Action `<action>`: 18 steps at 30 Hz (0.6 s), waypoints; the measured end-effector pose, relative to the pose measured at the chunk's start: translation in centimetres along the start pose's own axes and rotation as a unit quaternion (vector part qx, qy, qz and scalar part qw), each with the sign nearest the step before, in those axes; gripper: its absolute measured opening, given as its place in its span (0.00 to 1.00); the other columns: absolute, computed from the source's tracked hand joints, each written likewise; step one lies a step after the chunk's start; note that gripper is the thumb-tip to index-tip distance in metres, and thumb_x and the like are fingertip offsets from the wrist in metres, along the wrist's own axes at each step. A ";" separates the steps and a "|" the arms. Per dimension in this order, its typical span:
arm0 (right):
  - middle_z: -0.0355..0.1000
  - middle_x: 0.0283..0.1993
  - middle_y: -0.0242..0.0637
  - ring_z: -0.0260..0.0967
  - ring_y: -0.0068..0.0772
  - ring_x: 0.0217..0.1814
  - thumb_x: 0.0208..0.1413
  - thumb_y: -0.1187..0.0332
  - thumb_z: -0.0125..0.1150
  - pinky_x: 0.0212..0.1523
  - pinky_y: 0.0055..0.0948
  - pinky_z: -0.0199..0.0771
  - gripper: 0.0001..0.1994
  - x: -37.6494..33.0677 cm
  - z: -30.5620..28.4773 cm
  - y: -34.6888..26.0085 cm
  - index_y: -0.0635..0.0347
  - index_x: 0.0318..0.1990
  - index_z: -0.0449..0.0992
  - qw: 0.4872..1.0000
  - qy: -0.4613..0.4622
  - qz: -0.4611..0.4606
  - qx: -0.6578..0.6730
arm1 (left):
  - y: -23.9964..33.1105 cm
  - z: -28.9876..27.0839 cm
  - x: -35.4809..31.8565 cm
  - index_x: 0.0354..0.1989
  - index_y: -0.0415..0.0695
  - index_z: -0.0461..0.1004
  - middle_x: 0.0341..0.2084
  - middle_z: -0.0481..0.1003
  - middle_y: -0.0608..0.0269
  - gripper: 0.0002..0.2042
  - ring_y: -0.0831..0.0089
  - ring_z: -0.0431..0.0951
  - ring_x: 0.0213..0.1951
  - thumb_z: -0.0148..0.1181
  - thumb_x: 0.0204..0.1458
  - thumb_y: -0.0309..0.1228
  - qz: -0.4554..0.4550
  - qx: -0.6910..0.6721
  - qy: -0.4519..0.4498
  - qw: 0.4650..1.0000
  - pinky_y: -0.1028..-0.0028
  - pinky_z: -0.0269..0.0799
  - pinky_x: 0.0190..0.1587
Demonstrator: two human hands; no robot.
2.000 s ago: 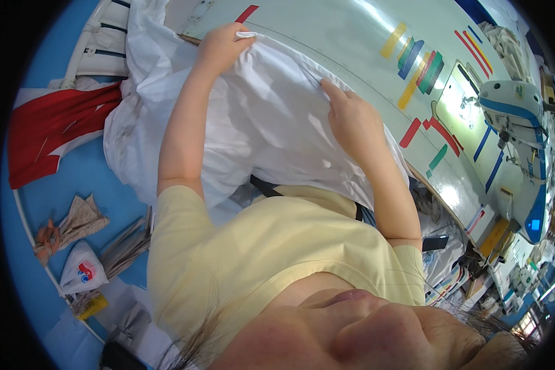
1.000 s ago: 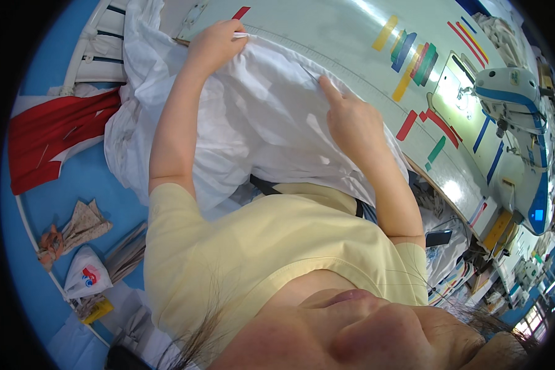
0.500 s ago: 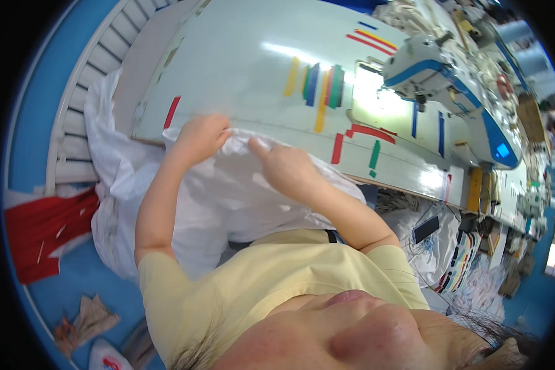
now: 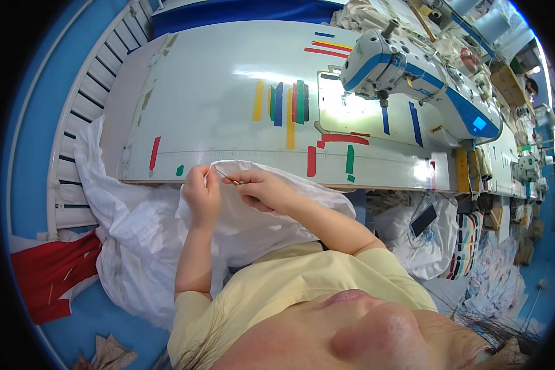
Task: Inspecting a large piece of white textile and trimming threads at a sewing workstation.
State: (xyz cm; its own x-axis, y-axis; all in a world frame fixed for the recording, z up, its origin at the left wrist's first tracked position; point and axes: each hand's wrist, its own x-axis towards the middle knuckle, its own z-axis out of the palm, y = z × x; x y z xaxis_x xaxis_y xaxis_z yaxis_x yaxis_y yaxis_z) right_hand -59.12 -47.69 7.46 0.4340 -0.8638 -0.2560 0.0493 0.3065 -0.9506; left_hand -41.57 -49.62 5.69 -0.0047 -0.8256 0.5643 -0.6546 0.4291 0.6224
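White fabric [image 4: 262, 216] drapes over my lap and hangs down on the left, its upper edge lifted against the front of the sewing table [image 4: 197, 92]. My left hand [image 4: 203, 194] is closed, pinching a bit of this fabric at the edge. Just right of it, my right hand [image 4: 262, 190] grips a slim, pointed metal tool [image 4: 229, 180]. The tip points at the cloth by my left fingertips; its exact kind is too small to tell. Both hands are close together in front of the table's near edge.
A white and blue sewing machine [image 4: 425, 80] stands at the right of the table. Coloured tape strips [image 4: 280, 105] mark the tabletop. Red cloth [image 4: 55, 274] lies at lower left, beside a white railing [image 4: 74, 142]. A dark phone [image 4: 423, 221] rests on a white bundle at right.
My right hand now holds a pointed metal tool, not visible before. The left hand has turned upright, pinching the cloth. The view has shifted, so the table and machine sit differently in the picture.
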 end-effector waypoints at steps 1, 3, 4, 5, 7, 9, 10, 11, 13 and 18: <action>0.63 0.19 0.30 0.54 0.19 0.14 0.56 0.72 0.47 0.12 0.22 0.53 0.17 -0.3 -0.1 -0.5 0.60 0.54 0.69 0.972 -0.067 0.117 0.194 | 0.2 -0.2 -0.1 0.28 0.39 0.68 0.22 0.71 0.57 0.05 0.60 0.72 0.23 0.59 0.50 0.24 0.002 0.000 0.011 1.000 0.67 0.67 0.26; 0.62 0.19 0.29 0.52 0.18 0.13 0.58 0.71 0.46 0.11 0.20 0.49 0.17 -0.6 -0.1 0.0 0.59 0.54 0.69 0.961 -0.078 0.114 0.238 | 0.7 -0.2 -0.2 0.28 0.39 0.68 0.22 0.71 0.57 0.05 0.61 0.72 0.23 0.59 0.50 0.24 -0.003 0.000 0.005 1.000 0.68 0.67 0.26; 0.62 0.19 0.27 0.49 0.16 0.12 0.59 0.71 0.45 0.09 0.19 0.45 0.16 -0.7 0.0 0.3 0.58 0.54 0.69 0.949 -0.090 0.112 0.279 | 0.9 -0.3 -0.3 0.28 0.39 0.68 0.22 0.72 0.57 0.05 0.61 0.72 0.23 0.59 0.50 0.24 -0.010 -0.001 0.001 1.000 0.68 0.67 0.26; 0.62 0.19 0.27 0.49 0.16 0.12 0.59 0.71 0.45 0.09 0.19 0.45 0.16 -1.0 0.0 0.4 0.58 0.54 0.69 0.949 -0.089 0.111 0.282 | 1.1 -0.2 -0.3 0.28 0.39 0.68 0.22 0.72 0.57 0.05 0.61 0.72 0.23 0.59 0.50 0.24 -0.009 -0.001 -0.002 1.000 0.68 0.67 0.26; 0.63 0.20 0.28 0.50 0.16 0.12 0.58 0.72 0.46 0.11 0.19 0.48 0.16 -1.4 0.4 0.7 0.59 0.53 0.70 0.978 -0.040 0.067 0.193 | 1.6 -0.1 -0.5 0.29 0.39 0.68 0.22 0.72 0.57 0.05 0.61 0.72 0.23 0.59 0.50 0.24 -0.022 -0.006 -0.012 1.000 0.68 0.67 0.26; 0.62 0.20 0.28 0.50 0.15 0.12 0.59 0.71 0.46 0.11 0.18 0.47 0.16 -1.1 0.7 2.5 0.58 0.53 0.70 0.997 0.024 -0.062 0.030 | 2.0 0.3 -0.7 0.29 0.39 0.68 0.21 0.71 0.57 0.05 0.61 0.72 0.22 0.59 0.50 0.24 -0.004 -0.007 -0.011 1.000 0.68 0.66 0.26; 0.62 0.20 0.28 0.50 0.14 0.13 0.59 0.71 0.46 0.11 0.17 0.46 0.15 -1.0 0.5 3.5 0.58 0.53 0.70 0.969 0.084 -0.186 -0.138 | 2.2 0.5 -0.7 0.29 0.39 0.68 0.21 0.71 0.57 0.05 0.62 0.72 0.22 0.59 0.50 0.24 0.013 -0.008 -0.007 1.000 0.68 0.66 0.26; 0.62 0.20 0.28 0.50 0.14 0.13 0.59 0.71 0.46 0.11 0.17 0.46 0.15 -1.0 0.5 3.8 0.58 0.53 0.70 0.969 0.083 -0.187 -0.137 | 2.4 0.4 -0.9 0.29 0.39 0.68 0.21 0.71 0.57 0.05 0.62 0.72 0.22 0.59 0.50 0.24 0.014 -0.006 -0.007 1.000 0.68 0.66 0.26; 0.62 0.21 0.28 0.51 0.15 0.12 0.59 0.71 0.46 0.11 0.18 0.48 0.15 -1.1 0.4 4.2 0.58 0.53 0.70 0.977 0.059 -0.185 -0.085 | 2.8 0.4 -1.1 0.29 0.39 0.68 0.21 0.71 0.58 0.05 0.62 0.71 0.22 0.59 0.50 0.23 0.031 -0.010 0.007 0.999 0.68 0.66 0.25; 0.65 0.21 0.28 0.51 0.14 0.12 0.58 0.71 0.47 0.13 0.17 0.50 0.13 -3.4 0.2 0.7 0.59 0.49 0.72 0.985 -0.035 0.046 0.161 | 3.0 -0.3 -1.7 0.29 0.39 0.68 0.20 0.70 0.56 0.05 0.59 0.71 0.22 0.58 0.49 0.22 0.043 -0.014 -0.004 0.999 0.66 0.65 0.25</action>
State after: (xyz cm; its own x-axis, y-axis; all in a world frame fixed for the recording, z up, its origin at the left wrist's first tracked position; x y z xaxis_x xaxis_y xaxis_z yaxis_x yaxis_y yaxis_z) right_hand -60.38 -44.45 7.68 0.5111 -0.8000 -0.3143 0.2843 0.5025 -0.8165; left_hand -43.29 -46.82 6.82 -0.0656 -0.7877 0.6125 -0.6306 0.5085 0.5864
